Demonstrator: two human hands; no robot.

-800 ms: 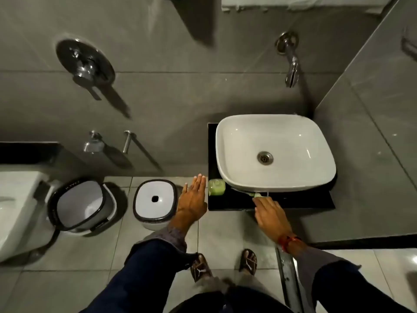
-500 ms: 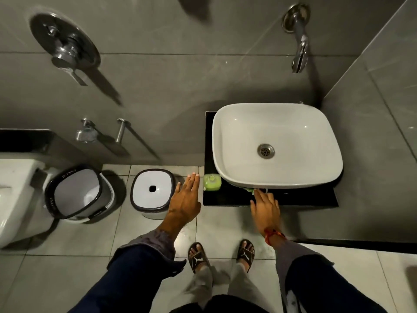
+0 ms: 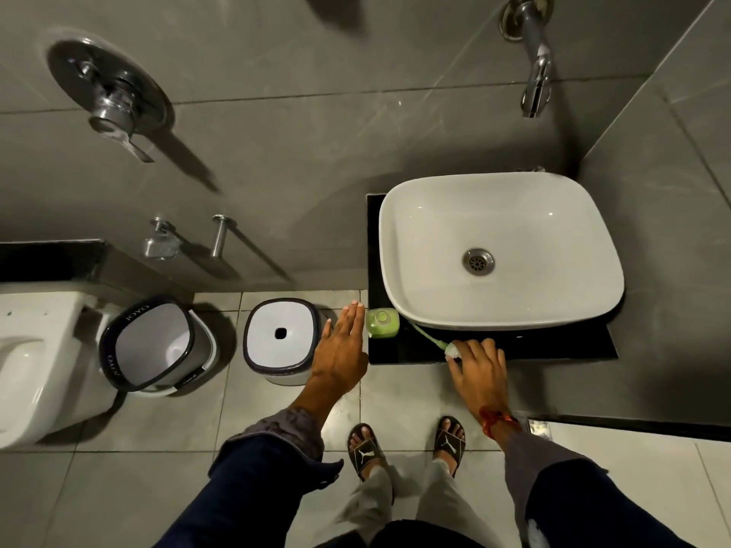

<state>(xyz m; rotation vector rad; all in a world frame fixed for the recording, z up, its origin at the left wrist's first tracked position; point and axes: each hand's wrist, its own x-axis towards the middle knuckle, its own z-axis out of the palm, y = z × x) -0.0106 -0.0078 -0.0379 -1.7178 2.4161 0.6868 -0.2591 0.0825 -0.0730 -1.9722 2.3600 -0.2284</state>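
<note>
A white wash basin (image 3: 585, 294) sits on a black counter slab (image 3: 553, 348). A thin green toothbrush (image 3: 427, 336) lies on the slab and sticks out from under the basin's front edge. My right hand (image 3: 480, 373) pinches its white end with thumb and forefinger, palm down over the slab's front edge. A small green soap case (image 3: 382, 323) stands at the slab's front left corner. My left hand (image 3: 340, 350) hovers flat with straight fingers just left of the case, apart from it.
A wall tap (image 3: 536, 77) juts out above the basin. On the floor at left stand a lidded white bin (image 3: 281, 338), an open bucket (image 3: 154, 346) and a toilet (image 3: 27, 361). A shower valve (image 3: 112, 100) and spouts are on the wall. My sandalled feet (image 3: 407, 448) stand on grey tiles.
My right hand has drawn back from under the basin's edge, bringing the green toothbrush out onto the slab. My left hand has stayed flat beside the soap case.
</note>
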